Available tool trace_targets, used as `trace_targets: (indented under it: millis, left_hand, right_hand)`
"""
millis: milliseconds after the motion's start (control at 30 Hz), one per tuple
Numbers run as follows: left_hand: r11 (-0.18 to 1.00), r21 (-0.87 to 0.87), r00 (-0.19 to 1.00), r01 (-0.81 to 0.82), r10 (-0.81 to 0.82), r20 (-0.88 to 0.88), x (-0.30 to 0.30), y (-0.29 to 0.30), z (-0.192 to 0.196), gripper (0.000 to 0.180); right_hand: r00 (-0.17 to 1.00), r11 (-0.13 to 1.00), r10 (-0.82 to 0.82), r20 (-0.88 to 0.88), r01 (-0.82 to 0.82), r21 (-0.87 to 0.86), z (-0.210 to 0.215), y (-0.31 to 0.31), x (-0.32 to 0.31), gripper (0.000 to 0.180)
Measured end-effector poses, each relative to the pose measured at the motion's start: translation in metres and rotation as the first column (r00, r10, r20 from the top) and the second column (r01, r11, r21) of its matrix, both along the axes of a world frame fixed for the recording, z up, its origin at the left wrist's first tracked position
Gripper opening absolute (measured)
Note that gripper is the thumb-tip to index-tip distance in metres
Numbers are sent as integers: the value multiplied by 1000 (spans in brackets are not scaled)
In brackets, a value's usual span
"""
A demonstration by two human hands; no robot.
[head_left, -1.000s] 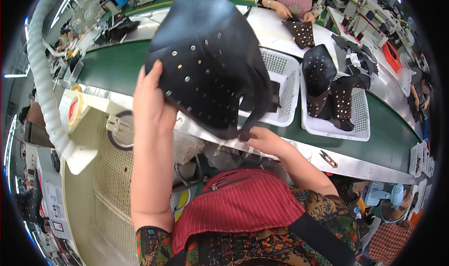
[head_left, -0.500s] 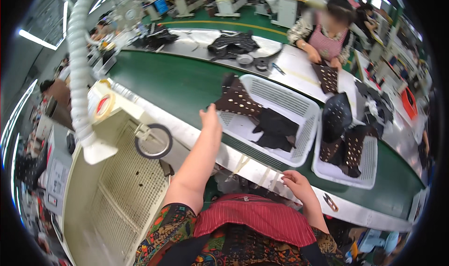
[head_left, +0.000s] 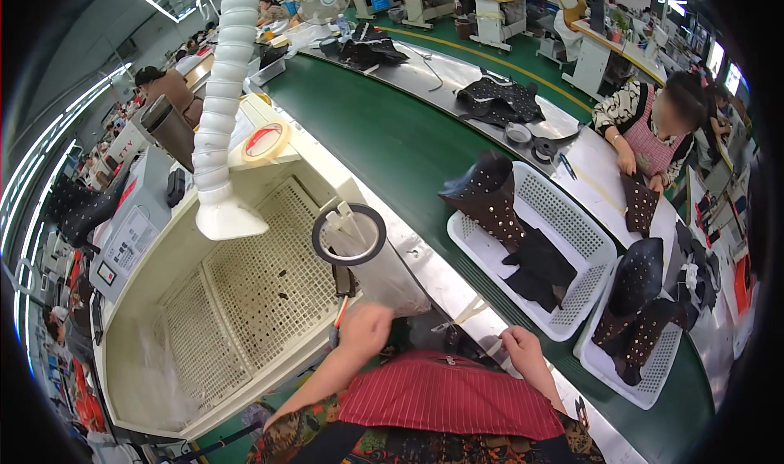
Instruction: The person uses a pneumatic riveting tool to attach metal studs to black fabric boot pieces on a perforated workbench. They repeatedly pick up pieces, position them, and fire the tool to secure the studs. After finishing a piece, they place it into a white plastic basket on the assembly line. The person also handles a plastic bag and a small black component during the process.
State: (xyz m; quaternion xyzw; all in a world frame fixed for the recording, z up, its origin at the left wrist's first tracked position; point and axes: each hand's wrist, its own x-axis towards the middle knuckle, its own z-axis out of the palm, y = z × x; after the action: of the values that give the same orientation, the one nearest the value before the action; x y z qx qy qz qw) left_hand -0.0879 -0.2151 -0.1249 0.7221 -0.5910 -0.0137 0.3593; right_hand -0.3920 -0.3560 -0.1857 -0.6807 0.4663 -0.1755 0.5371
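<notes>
My left hand [head_left: 366,329] is above the front of the beige booth, close to an orange-and-dark handle [head_left: 340,309]. Motion smears its fingers, so any hold on the handle is unclear. Over the metal edge of the green belt is my right hand [head_left: 523,351], with curled fingers held together; whatever they hold, if anything, is hidden. A white perforated basket [head_left: 588,305] on the belt contains a brown studded piece [head_left: 490,211] shaped like a boot upper and a black piece [head_left: 539,264]. Another basket [head_left: 649,386] beside it holds more dark studded pieces [head_left: 637,284].
The beige booth [head_left: 139,358] with a mesh floor stands at left, under a white ribbed hose [head_left: 219,121]. A tape roll [head_left: 266,142] and a round black-rimmed ring [head_left: 349,234] sit at its edge. Across the belt, a co-worker [head_left: 653,133] handles a studded piece.
My left hand has left the studded piece in the basket and come back toward my body, beside the booth. My right hand stays by the belt edge. The view has swung left.
</notes>
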Motion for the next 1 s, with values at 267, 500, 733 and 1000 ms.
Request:
trace_targets:
  millis: [267,500,733,1000]
  left_hand:
    - [734,-49,734,-677,670,-113,105,78,-68,21]
    - [659,287,710,-695,692,130,149,92,-116,48]
    - [695,242,697,-677,499,515,136,76,-91,35]
    - [848,-23,457,-529,308,834,195,74,-158,25]
  right_hand:
    - [983,955,129,-131,-159,-251,-4,3,7,21]
    - [979,969,-26,-202,-25,-244,-6,27,-29,24]
    - [946,961,-223,-236,173,-217,-19,60,-79,24]
    - [823,850,-511,-249,440,-288,-30,79,-132,24]
